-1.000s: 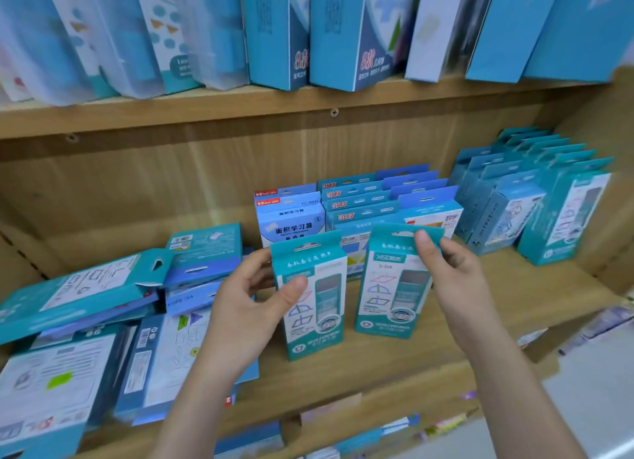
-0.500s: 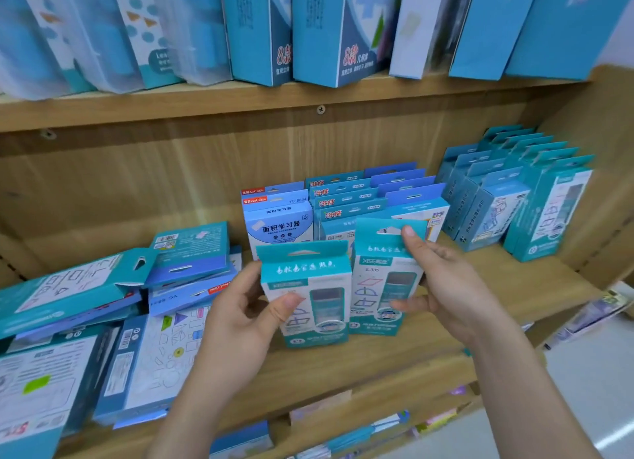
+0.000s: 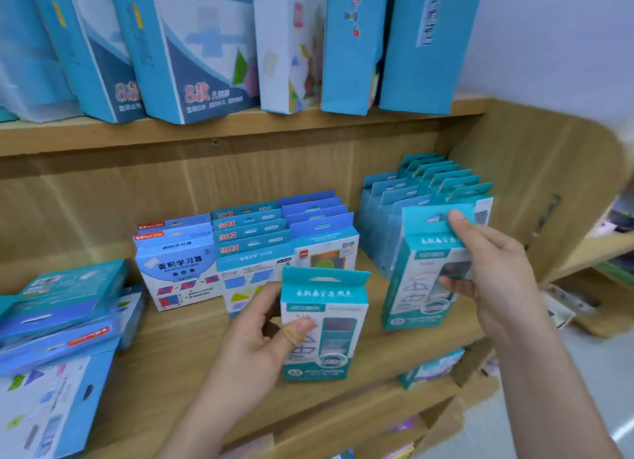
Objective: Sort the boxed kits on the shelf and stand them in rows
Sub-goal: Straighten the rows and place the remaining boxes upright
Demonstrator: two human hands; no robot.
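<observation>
On wooden shelf point(image 3: 178, 352): left hand point(image 3: 254, 349) grips teal kit point(image 3: 322, 324); right hand point(image 3: 494, 273) grips second teal kit point(image 3: 422, 280)

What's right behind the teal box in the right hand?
Behind the teal box in the right hand stands a row of matching teal boxes, only their hanger tabs showing. The held box covers their fronts, so their labels and the shelf beneath cannot be seen.

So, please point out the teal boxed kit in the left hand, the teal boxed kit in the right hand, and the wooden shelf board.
Left-hand teal boxed kit point(image 3: 324, 321): head view, front face.
Right-hand teal boxed kit point(image 3: 417, 287): head view, front face.
Wooden shelf board point(image 3: 178, 352): head view, bare top.
</observation>
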